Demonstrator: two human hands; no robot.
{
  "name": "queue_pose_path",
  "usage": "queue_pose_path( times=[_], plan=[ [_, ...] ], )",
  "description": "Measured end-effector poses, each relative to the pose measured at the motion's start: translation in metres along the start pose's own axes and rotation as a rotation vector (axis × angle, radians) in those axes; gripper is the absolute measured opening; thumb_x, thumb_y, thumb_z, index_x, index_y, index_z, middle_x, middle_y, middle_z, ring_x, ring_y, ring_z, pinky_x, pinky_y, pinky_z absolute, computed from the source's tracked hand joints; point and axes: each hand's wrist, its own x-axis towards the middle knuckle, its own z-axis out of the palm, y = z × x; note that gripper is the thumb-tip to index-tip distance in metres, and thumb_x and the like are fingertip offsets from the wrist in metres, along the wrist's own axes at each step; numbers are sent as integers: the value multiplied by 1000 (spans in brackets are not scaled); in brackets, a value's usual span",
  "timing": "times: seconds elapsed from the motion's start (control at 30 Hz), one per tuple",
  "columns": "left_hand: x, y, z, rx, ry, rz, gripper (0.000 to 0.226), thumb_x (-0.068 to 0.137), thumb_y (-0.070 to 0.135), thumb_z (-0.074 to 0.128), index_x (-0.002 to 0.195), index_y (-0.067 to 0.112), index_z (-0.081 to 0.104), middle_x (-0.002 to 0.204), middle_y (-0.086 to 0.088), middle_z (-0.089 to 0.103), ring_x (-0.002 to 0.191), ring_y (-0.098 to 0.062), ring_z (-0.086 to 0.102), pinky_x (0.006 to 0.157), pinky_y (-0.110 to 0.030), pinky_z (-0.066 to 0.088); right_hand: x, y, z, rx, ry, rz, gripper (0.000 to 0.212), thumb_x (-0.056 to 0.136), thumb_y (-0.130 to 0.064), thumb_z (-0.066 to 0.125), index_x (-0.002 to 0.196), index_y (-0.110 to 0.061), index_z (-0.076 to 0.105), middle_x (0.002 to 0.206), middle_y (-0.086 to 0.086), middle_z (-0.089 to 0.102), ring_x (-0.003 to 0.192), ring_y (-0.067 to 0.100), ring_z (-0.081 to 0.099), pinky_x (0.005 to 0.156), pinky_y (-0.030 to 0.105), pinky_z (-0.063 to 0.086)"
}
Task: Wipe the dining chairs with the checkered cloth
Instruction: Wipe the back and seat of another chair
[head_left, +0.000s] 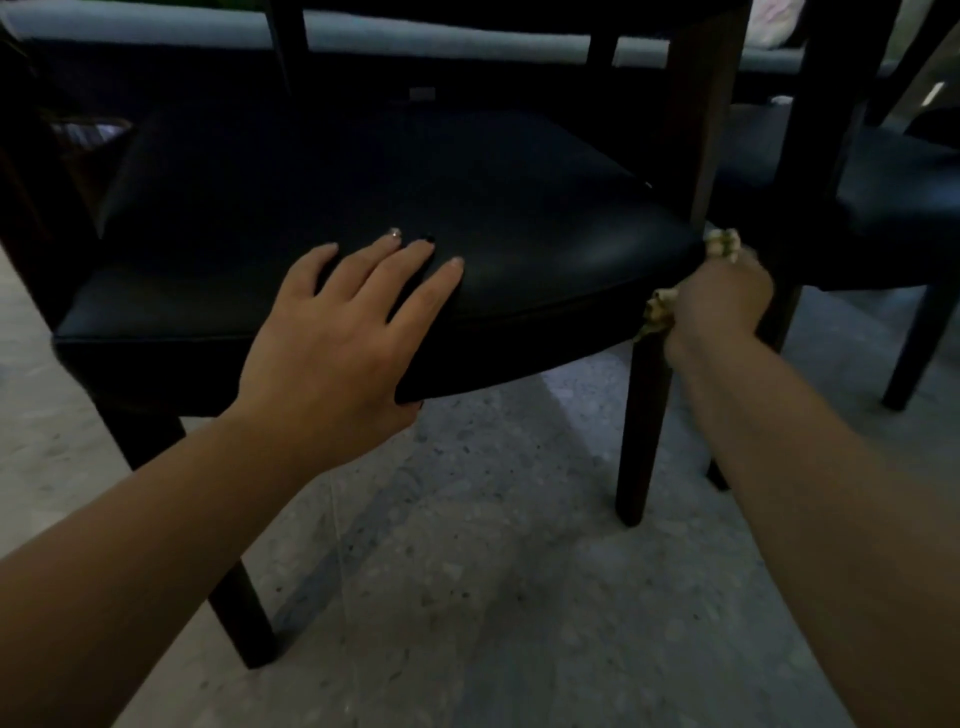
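1. Head view: the left hand (343, 317) lies flat on the front part of the black padded seat of the near dining chair (363, 197). Its fingers are straight and spread a little apart, palm down on the cushion, and the thumb hooks under the front edge of the seat. It holds nothing.
2. The right hand (719, 306) is at the seat's right front corner, just where the front right chair leg (641, 431) meets the cushion. Its fingers are curled tight around the checkered cloth (660, 309), which is bunched up inside the grip.
3. Only small bits of the cloth show: a pale crumpled tuft above the knuckles, beside the seat edge, and another below the hand, touching the top of the leg. The light is dim, so the pattern is hard to make out.
4. The cloth is pressed against the corner of the chair, between the hand and the dark wood.
5. A second dining chair (893, 208) with the same dark seat stands to the right, just beside the first, behind the right hand.
6. Both chairs stand on a grey speckled floor (493, 597). Both forearms reach in from the bottom of the view.
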Motion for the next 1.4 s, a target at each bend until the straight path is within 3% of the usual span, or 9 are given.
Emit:
queue_pose_path(
  times=[0.2, 0.43, 0.6, 0.7, 0.73, 0.83, 1.0, 1.17, 1.4],
  plan=[
    [-2, 0, 1, 1, 32, 9, 92, 71, 44, 72, 148, 11, 35, 148, -17, 41, 138, -35, 37, 109, -55, 31, -51, 29, 6, -211, -83, -10, 47, 92, -5, 35, 139, -3, 38, 103, 1, 44, 91, 13, 46, 81, 25, 41],
    [-3, -3, 1, 1, 16, 43, 96, 70, 47, 74, 149, 11, 32, 150, -17, 38, 139, -36, 35, 109, -56, 31, -63, -9, 17, -144, -109, 210, 19, 99, -6, 36, 101, -13, 53, 76, 3, 46, 75, 15, 55, 60, 14, 46],
    [-2, -13, -9, -25, -54, 120, 94, 75, 56, 67, 151, 18, 28, 155, -11, 32, 143, -29, 29, 113, -51, 26, -107, 17, -1, -350, -255, 47, 29, 100, -6, 39, 124, -1, 55, 118, 9, 63, 90, 13, 59, 75, 10, 45],
    [-4, -41, -24, -378, -38, 165, 66, 82, 47, 53, 142, 19, 46, 144, -4, 49, 135, -18, 43, 111, -39, 35, -150, 51, -27, -241, -373, -339, 47, 98, -8, 42, 144, -17, 41, 121, -41, 49, 110, -20, 46, 88, 21, 50],
    [-8, -54, -28, -502, 13, 107, 58, 84, 41, 51, 138, 18, 51, 137, -2, 55, 128, -13, 50, 107, -30, 40, -156, 60, -34, -281, -460, -562, 54, 94, 0, 41, 147, -9, 33, 134, -38, 40, 124, -16, 36, 96, 18, 8],
    [-23, -89, -29, -631, 217, -187, 43, 92, 27, 49, 133, 17, 57, 128, 5, 59, 118, 1, 52, 102, -8, 36, -163, 70, -27, -478, -784, -1173, 55, 92, 3, 33, 146, 4, 23, 153, 9, 23, 145, 17, 19, 117, 26, 20],
    [-38, -110, -12, -645, 283, -478, 36, 98, 16, 46, 131, 15, 59, 124, 7, 61, 108, 7, 51, 89, 0, 36, -197, 74, 37, -613, -1291, -1714, 39, 103, -13, 39, 141, -6, 42, 148, 13, 36, 140, 23, 32, 117, 35, 22],
    [-47, -114, -8, -575, 216, -427, 42, 93, 19, 41, 131, 16, 60, 135, -3, 58, 116, -4, 54, 98, -13, 39, -210, 65, 90, -701, -1088, -2355, 35, 98, -12, 44, 129, -1, 57, 129, 14, 60, 121, 30, 55, 106, 40, 40],
    [-47, -112, -6, -583, 262, -389, 41, 92, 18, 41, 126, 9, 63, 129, -2, 61, 126, -2, 50, 110, -16, 34, -198, 56, 95, -928, -1107, -2528, 39, 97, -10, 35, 126, -6, 60, 126, 7, 63, 119, 24, 58, 103, 35, 41]
  ],
)
